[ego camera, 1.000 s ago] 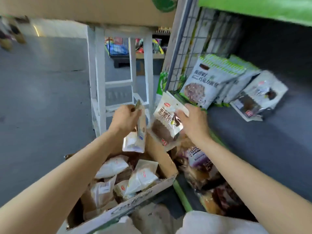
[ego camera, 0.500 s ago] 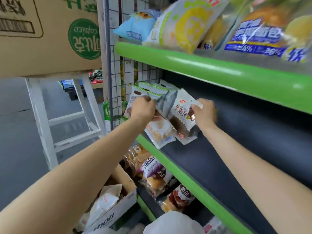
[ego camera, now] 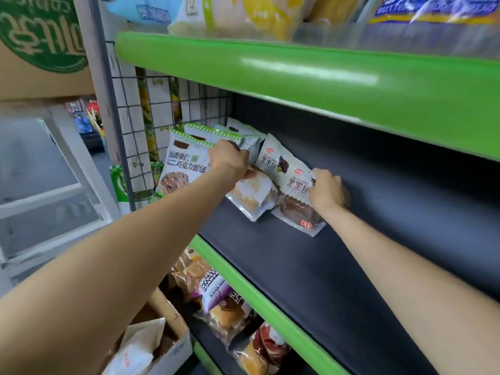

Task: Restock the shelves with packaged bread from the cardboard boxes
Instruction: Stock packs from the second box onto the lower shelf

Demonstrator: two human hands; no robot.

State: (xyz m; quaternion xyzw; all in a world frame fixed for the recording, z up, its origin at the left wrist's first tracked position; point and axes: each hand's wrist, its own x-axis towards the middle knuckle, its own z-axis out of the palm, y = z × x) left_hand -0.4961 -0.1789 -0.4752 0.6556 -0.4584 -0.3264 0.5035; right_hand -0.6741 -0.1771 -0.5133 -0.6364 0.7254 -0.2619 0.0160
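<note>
Both hands reach onto the dark middle shelf point(ego camera: 311, 266), whose front edge is green; the left hand point(ego camera: 230, 159) has its fingers curled round the top of a pale bun pack point(ego camera: 253, 194), a narrow grip on the wrapper's upper edge, with the pack's lower end resting on the shelf; the right hand point(ego camera: 328, 189) pinches the right edge of a dark bread pack point(ego camera: 296, 201), which leans back with its bottom seal on the shelf; the two packs touch side by side; just behind the dark one stands a second pack point(ego camera: 270, 156) with the same print, upright between the hands; to the left a row of green-topped packs point(ego camera: 184, 163) leans against the wire grid point(ego camera: 162, 109) at the shelf's end, and the left hand's knuckles overlap their upper right corner.

Above, the top shelf point(ego camera: 297, 74) has a glossy green lip and carries blue, yellow and clear bags, all blurred; below, the lower shelf point(ego camera: 270, 307) holds a purple-labelled loaf point(ego camera: 213, 289) and further bread in clear wrappers; at bottom left an open box point(ego camera: 176, 345) sits by the shelving with white packs point(ego camera: 138, 347) inside; at top left a second box point(ego camera: 40, 44) with a round green logo rests on a white stand point(ego camera: 54, 190); grey floor shows beyond it.
</note>
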